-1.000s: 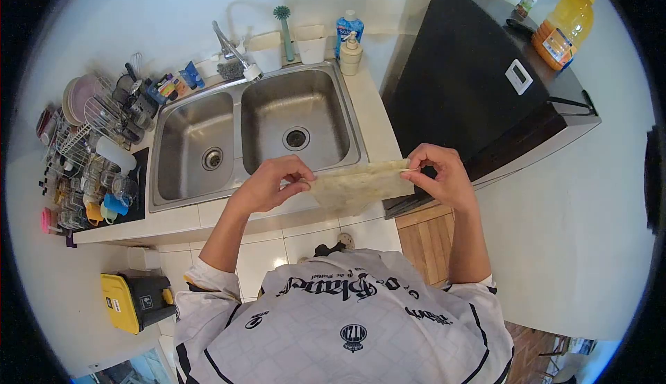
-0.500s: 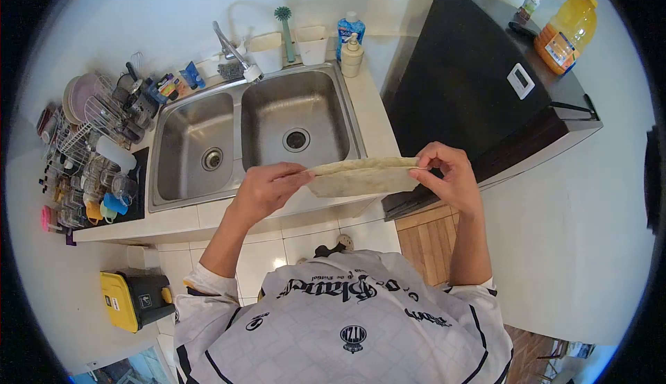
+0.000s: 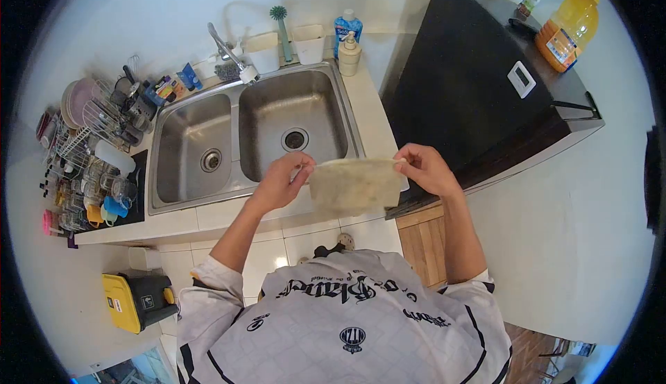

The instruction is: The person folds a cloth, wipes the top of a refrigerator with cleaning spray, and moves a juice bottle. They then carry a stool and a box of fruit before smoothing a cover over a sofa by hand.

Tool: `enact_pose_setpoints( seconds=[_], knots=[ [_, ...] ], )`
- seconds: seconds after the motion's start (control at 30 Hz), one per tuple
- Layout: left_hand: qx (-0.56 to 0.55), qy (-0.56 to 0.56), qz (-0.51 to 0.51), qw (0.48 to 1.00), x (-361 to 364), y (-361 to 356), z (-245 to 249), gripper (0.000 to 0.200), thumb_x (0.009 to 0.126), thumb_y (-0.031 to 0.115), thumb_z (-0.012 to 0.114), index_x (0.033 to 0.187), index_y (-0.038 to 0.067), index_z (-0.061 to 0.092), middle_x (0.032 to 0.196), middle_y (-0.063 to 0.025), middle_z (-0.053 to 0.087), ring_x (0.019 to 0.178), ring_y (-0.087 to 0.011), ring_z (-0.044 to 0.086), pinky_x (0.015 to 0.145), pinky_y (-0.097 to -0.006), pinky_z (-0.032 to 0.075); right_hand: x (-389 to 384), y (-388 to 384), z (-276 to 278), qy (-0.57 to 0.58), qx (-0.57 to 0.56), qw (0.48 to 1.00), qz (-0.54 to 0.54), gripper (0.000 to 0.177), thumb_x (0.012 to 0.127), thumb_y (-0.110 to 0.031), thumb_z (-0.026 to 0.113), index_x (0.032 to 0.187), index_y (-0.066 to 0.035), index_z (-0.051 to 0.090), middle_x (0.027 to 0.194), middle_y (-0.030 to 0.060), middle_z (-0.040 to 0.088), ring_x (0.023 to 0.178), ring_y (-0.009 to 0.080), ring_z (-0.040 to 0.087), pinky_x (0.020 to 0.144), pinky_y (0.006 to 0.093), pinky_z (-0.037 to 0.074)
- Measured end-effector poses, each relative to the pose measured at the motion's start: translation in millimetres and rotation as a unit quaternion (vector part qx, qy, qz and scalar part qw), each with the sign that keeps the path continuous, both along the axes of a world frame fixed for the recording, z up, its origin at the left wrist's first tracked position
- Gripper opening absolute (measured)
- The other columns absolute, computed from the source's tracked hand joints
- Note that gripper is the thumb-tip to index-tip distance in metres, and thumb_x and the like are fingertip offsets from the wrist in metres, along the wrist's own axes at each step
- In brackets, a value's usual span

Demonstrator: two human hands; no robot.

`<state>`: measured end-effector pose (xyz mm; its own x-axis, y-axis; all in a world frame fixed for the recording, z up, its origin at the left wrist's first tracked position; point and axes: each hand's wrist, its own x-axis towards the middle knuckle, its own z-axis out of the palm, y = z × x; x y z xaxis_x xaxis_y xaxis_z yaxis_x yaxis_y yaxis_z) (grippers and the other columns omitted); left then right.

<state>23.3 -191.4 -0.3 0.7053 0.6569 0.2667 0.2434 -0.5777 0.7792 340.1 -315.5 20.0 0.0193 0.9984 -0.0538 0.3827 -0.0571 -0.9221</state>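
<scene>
A worn, pale beige cloth (image 3: 355, 184) hangs stretched between my two hands, over the counter's front edge just below the sink. Its face is turned toward me, and the lower edge is blurred. My left hand (image 3: 283, 180) pinches its upper left corner between thumb and fingers. At the opposite end, my right hand (image 3: 427, 170) has the upper right corner pinched the same way. The steel double sink (image 3: 236, 134) lies right behind the cloth, with bare basins and two drains.
A dish rack (image 3: 83, 134) with plates and glasses stands left of the sink. Behind it are a faucet (image 3: 232, 54), a green brush (image 3: 281, 30) and a soap pump bottle (image 3: 349, 56). A black fridge (image 3: 472, 72) rises at right; a yellow-lidded bin (image 3: 135, 302) sits lower left.
The cloth has swung from a narrow folded strip to showing more of its face, its lower edge dropping. My hands have come slightly closer together, the right one moving left.
</scene>
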Motion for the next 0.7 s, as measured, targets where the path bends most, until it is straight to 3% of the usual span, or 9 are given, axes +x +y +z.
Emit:
enact_pose_setpoints(
  seconds=[0.1,0.17,0.2,0.23,0.33,0.4,0.5,0.7],
  knots=[
    [0.077,-0.005,0.032,0.996,10.5,-3.9,-13.6,0.014,0.089,0.005,0.058,0.102,0.002,0.061,0.096,-0.0138,0.066,0.091,-0.0303,0.064,0.08,-0.039,0.05,5.5,3.6,-9.5,-0.036,0.123,0.991,-0.034,0.011,0.082,-0.009,0.066,0.087,0.0,0.06,0.082,0.0032,0.06,0.073,0.0104,0.053,0.066,0.0273,0.045],
    [0.139,0.032,0.023,0.99,11.6,-11.0,-29.1,0.018,0.088,0.004,0.057,0.106,0.003,0.06,0.103,-0.0136,0.066,0.099,-0.0315,0.063,0.089,-0.0415,0.048,6.3,-3.0,-25.0,-0.065,0.118,0.99,-0.05,0.01,0.081,-0.007,0.066,0.086,-0.001,0.061,0.086,0.0062,0.061,0.077,0.0162,0.057,0.07,0.0297,0.046],
    [0.173,0.056,0.012,0.983,12.4,-13.6,-48.9,0.021,0.087,0.003,0.056,0.108,0.004,0.06,0.105,-0.0135,0.065,0.102,-0.0315,0.061,0.092,-0.0428,0.047,7.6,-5.7,-36.1,-0.081,0.118,0.988,-0.057,0.009,0.08,-0.007,0.066,0.086,-0.002,0.061,0.088,0.0077,0.062,0.079,0.019,0.058,0.072,0.0309,0.046],
    [0.208,0.078,0.003,0.975,13.4,-15.9,-70.7,0.024,0.086,0.002,0.056,0.11,0.005,0.059,0.107,-0.0133,0.065,0.106,-0.0314,0.06,0.095,-0.0441,0.045,10.5,-7.1,-60.0,-0.138,0.147,0.979,-0.04,0.008,0.079,-0.005,0.065,0.086,-0.003,0.061,0.092,0.0112,0.063,0.085,0.0277,0.06,0.078,0.0346,0.047],
    [0.164,0.181,-0.072,0.967,6.8,-22.3,-147.8,0.033,0.082,0.001,0.057,0.114,0.008,0.058,0.115,-0.011,0.063,0.114,-0.0309,0.056,0.103,-0.0448,0.04,6.5,-21.5,-132.7,-0.207,0.164,0.964,-0.043,0.01,0.078,-0.004,0.067,0.086,-0.004,0.062,0.089,0.0117,0.061,0.087,0.0302,0.059,0.079,0.0365,0.046],
    [0.189,0.177,-0.039,0.965,1.6,-40.4,-165.5,0.037,0.079,0.001,0.058,0.115,0.009,0.058,0.117,-0.0092,0.062,0.116,-0.0303,0.054,0.104,-0.0442,0.038,-1.0,-34.9,-164.4,-0.227,0.157,0.96,-0.056,0.01,0.078,-0.003,0.068,0.086,-0.002,0.062,0.086,0.0111,0.06,0.083,0.0285,0.059,0.073,0.0345,0.047],
    [0.215,0.179,-0.031,0.959,-2.7,-48.8,-168.0,0.039,0.077,0.002,0.059,0.116,0.009,0.058,0.119,-0.0077,0.062,0.117,-0.0289,0.054,0.105,-0.0441,0.037,-13.6,-48.6,-176.9,-0.184,0.066,0.977,-0.088,0.009,0.079,-0.008,0.068,0.087,-0.006,0.063,0.088,0.0117,0.059,0.09,0.0312,0.056,0.081,0.0387,0.044],
    [0.227,0.17,-0.021,0.959,-6.5,-63.9,-153.7,0.032,0.077,0.005,0.058,0.109,0.007,0.06,0.113,-0.0083,0.064,0.109,-0.025,0.056,0.095,-0.042,0.042,-19.9,-62.7,-168.9,-0.197,0.065,0.974,-0.088,0.01,0.079,-0.007,0.068,0.087,-0.006,0.064,0.089,0.0115,0.059,0.091,0.0312,0.056,0.084,0.0391,0.044]
  ],
)
